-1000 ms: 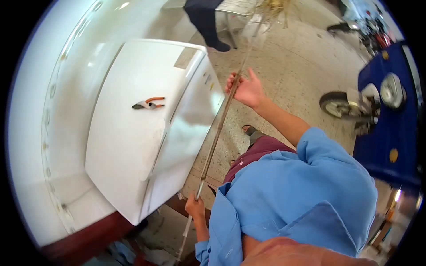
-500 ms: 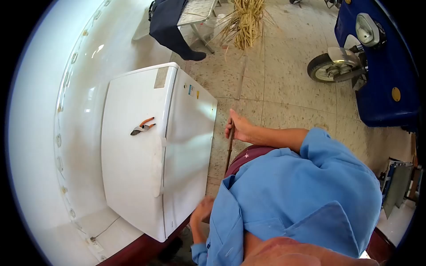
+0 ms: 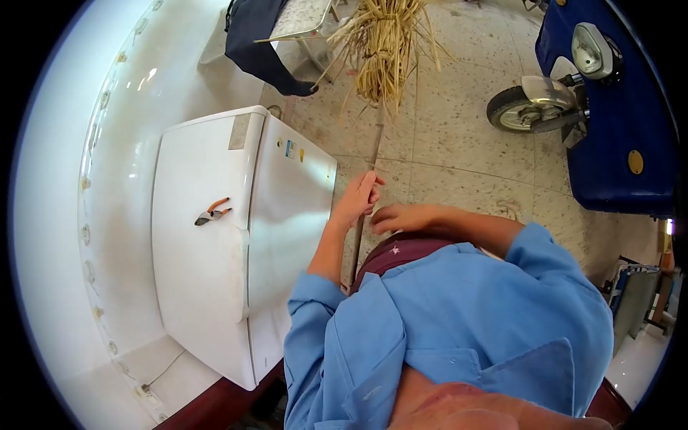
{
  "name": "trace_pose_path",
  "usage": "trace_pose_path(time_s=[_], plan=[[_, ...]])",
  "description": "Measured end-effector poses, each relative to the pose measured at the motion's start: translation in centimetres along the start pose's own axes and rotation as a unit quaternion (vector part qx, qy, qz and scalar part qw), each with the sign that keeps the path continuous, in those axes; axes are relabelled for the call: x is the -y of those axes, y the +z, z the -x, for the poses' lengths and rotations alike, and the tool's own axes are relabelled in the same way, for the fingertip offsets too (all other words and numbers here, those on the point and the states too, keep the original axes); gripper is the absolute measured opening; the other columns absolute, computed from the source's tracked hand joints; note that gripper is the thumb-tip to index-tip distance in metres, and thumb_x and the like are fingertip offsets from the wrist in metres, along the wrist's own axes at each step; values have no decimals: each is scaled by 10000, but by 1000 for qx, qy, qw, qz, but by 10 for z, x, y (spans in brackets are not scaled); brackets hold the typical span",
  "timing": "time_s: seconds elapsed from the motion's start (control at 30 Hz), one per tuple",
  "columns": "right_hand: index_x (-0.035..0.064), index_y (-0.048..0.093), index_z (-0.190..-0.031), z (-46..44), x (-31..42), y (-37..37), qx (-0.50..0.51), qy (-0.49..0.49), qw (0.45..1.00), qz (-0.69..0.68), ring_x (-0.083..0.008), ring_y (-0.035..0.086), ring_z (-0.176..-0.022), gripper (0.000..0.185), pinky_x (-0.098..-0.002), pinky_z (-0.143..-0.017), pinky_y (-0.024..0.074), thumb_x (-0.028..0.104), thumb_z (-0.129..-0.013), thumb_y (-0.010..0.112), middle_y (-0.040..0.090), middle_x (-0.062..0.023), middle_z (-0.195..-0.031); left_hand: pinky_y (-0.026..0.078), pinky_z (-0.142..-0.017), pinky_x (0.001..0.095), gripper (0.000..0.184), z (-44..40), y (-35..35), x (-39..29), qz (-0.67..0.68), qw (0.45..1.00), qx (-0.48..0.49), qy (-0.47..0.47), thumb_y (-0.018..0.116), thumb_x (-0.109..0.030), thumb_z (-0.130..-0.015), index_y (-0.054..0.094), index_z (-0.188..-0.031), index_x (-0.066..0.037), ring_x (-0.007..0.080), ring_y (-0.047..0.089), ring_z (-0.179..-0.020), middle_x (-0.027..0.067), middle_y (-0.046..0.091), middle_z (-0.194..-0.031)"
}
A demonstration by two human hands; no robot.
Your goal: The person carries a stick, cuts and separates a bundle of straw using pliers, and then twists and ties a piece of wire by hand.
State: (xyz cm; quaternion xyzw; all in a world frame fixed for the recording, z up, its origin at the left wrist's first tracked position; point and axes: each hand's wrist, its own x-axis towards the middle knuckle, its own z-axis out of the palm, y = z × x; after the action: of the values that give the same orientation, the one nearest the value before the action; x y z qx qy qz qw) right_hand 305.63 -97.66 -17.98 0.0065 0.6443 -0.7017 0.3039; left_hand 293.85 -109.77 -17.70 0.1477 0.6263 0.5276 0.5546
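Observation:
A straw broom with a long thin brown handle (image 3: 376, 143) lies ahead of me, its bushy straw head (image 3: 383, 54) on the floor at the top of the view. My left hand (image 3: 358, 197) is closed around the handle in front of my waist. Just to the right, my right hand (image 3: 405, 217) is beside the handle, its fingers loosely bent, slightly blurred and apart from the shaft. The handle's lower end runs down past my dark red shorts (image 3: 401, 251) on their left side.
A white chest-like appliance (image 3: 204, 251) stands close on my left, with orange-handled pruning shears (image 3: 213, 212) on top. Dark trousers (image 3: 258, 54) hang over a small table (image 3: 304, 18) farther ahead. To the right is a blue motor vehicle (image 3: 623, 129) with a front wheel (image 3: 516, 111).
My left hand has come up from beside the appliance and taken the broom handle. My right hand has let go of it and shifted right. The broom head has come nearer.

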Motion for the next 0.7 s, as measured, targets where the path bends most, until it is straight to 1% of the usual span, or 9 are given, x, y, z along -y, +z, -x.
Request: trace_pose_path(time_s=[0.07, 0.1, 0.13, 0.17, 0.2, 0.37, 0.5, 0.57, 0.7], plan=[[1, 475, -1111, 16, -39, -56, -75, -75, 993, 44, -202, 519, -958, 318, -335, -807, 451, 194, -858, 486, 515, -110, -1073, 395, -463, 297, 394, -5, 7, 26, 1, 999, -41, 0, 374, -378, -905, 492, -885, -3, 143, 486, -474, 52, 545, -585], [-1, 443, -1151, 19, -57, -79, -225, -45, 958, -170, -210, 497, -986, 439, -336, -826, 434, 284, -827, 521, 518, -99, -1090, 394, -464, 332, 390, -11, 14, 45, -143, 972, -164, 93, 380, -362, -903, 498, -856, 7, 188, 506, -485, 86, 545, -580], [0, 405, -1194, 32, -30, -101, -295, -12, 926, -237, -236, 491, -1003, 497, -375, -854, 419, 330, -838, 509, 486, -117, -1150, 392, -466, 368, 388, -14, 21, 58, -282, 900, -280, 180, 385, -346, -900, 504, -828, 16, 232, 526, -496, 119, 545, -575], [7, 389, -1210, 41, 1, -111, -359, -45, 889, -281, -247, 486, -1017, 517, -389, -864, 411, 348, -840, 506, 461, -127, -1182, 391, -507, 439, 362, -15, 27, 61, -289, 883, -317, 190, 405, -305, -890, 499, -788, 30, 365, 540, -570, 212, 537, -601], [14, 372, -1227, 44, 27, -117, -420, -77, 845, -323, -258, 480, -1031, 537, -404, -875, 404, 366, -843, 504, 435, -137, -1215, 391, -507, 439, 362, -14, 33, 58, -284, 884, -318, 190, 405, -305, -890, 499, -788, 30, 365, 540, -570, 212, 537, -601], [42, 323, -1250, 6, 74, -144, -378, -119, 887, -235, -235, 467, -1051, 698, -408, -810, 446, 469, -764, 586, 418, -145, -1212, 389, -531, 493, 314, -4, 50, 51, -339, 858, -348, 169, 418, -302, -884, 478, -843, 4, 448, 517, -638, 264, 545, -674], [23, 441, -1150, -30, 90, -137, -348, -156, 888, -257, -200, 554, -914, 593, -345, -725, 491, 384, -734, 662, 539, -119, -1051, 382, -499, 490, 280, 8, 63, 42, -357, 844, -375, 138, 427, -284, -882, 468, -841, -10, 448, 508, -602, 256, 537, -639], [30, 539, -1020, -48, 90, -136, -399, -215, 836, -309, -156, 591, -763, 454, -278, -642, 506, 290, -695, 721, 598, -67, -869, 377, -492, 487, 232, 14, 64, 35, -344, 835, -402, 149, 449, -252, -875, 457, -837, -23, 442, 499, -588, 247, 526, -617], [20, 581, -927, -48, 108, -117, -433, -245, 795, -346, -140, 589, -731, 390, -271, -630, 497, 271, -675, 743, 602, -55, -810, 369, -486, 483, 220, 16, 60, 46, -335, 821, -425, 184, 474, -235, -865, 442, -794, -29, 441, 489, -583, 240, 511, -603]])
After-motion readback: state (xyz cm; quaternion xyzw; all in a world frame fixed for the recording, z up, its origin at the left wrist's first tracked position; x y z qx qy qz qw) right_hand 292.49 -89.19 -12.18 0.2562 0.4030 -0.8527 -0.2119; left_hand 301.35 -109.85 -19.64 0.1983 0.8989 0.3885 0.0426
